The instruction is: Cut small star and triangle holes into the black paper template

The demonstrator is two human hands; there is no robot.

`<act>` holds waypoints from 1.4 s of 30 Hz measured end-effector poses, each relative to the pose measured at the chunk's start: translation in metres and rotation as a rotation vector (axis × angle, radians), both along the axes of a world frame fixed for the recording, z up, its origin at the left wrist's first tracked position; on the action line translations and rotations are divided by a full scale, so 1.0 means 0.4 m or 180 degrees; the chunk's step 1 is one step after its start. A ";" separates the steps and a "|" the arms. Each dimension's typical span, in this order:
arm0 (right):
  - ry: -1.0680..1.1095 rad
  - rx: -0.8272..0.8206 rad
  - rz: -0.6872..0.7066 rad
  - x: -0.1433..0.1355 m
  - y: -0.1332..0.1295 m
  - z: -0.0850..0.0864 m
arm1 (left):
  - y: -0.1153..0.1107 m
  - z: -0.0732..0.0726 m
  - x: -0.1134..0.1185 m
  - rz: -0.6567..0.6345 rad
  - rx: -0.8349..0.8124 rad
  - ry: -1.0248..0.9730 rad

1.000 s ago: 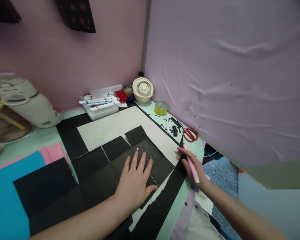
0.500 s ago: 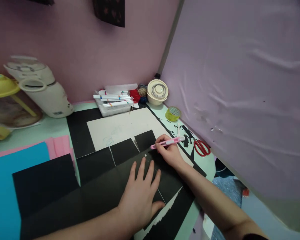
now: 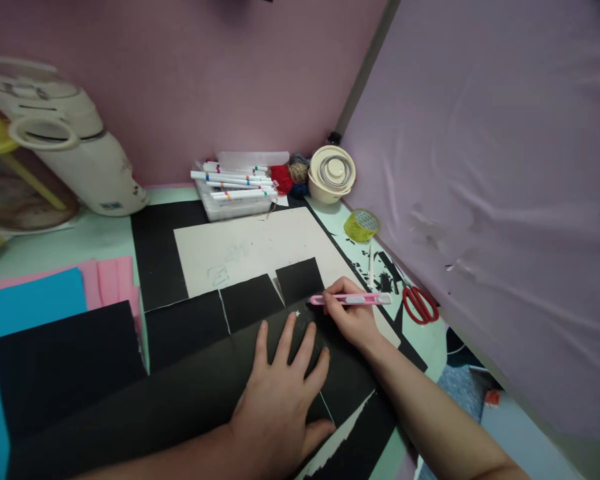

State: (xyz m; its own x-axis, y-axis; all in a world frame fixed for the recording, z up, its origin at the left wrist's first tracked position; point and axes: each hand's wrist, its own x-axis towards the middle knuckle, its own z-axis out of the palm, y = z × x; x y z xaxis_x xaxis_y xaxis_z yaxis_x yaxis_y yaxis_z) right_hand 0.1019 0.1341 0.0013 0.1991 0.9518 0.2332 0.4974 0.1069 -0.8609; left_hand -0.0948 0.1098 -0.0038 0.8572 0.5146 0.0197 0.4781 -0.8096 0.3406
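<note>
Cutter (image 3: 356,300), pink, pinched in right hand (image 3: 353,320) over black card (image 3: 190,380). Left hand (image 3: 283,393), spread flat on card. At right of bench (image 3: 103,239): red scissors (image 3: 420,305); farther, yellow tape (image 3: 361,228).

Black paper (image 3: 190,387), bright accents.
Reads pink/white on tool (image 3: 351,300), white on star (image 3: 297,313), red on scissor handles (image 3: 420,305), yellow on tape (image 3: 360,230), coloured bands on white markers (image 3: 230,178).

Scissors (image 3: 421,305) right of the cutter (image 3: 351,300)
</note>
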 end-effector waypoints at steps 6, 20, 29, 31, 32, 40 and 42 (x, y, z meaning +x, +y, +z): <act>-0.0062 -0.0158 0.0045 -0.002 0.002 0.002 | -0.002 -0.003 0.000 -0.0018 0.0029 -0.0006; -0.0190 -0.0202 0.0063 -0.005 0.002 -0.005 | -0.002 0.003 0.000 -0.0051 0.0005 0.0057; -0.0214 -0.0206 0.0094 -0.008 0.003 -0.004 | -0.005 -0.002 0.001 -0.0041 0.0043 -0.0037; -0.0254 -0.0194 0.0079 -0.008 0.004 -0.003 | -0.005 -0.003 0.000 -0.0032 0.0038 -0.0044; -0.0274 -0.0189 0.0076 -0.008 0.003 -0.002 | -0.005 -0.003 0.000 -0.0029 0.0035 -0.0045; -0.0331 -0.0149 0.0096 -0.012 -0.002 0.000 | -0.004 -0.003 -0.004 -0.0045 0.0026 -0.0030; -0.0309 -0.0158 0.0100 -0.012 -0.001 -0.002 | -0.003 -0.004 -0.003 -0.0035 0.0029 -0.0035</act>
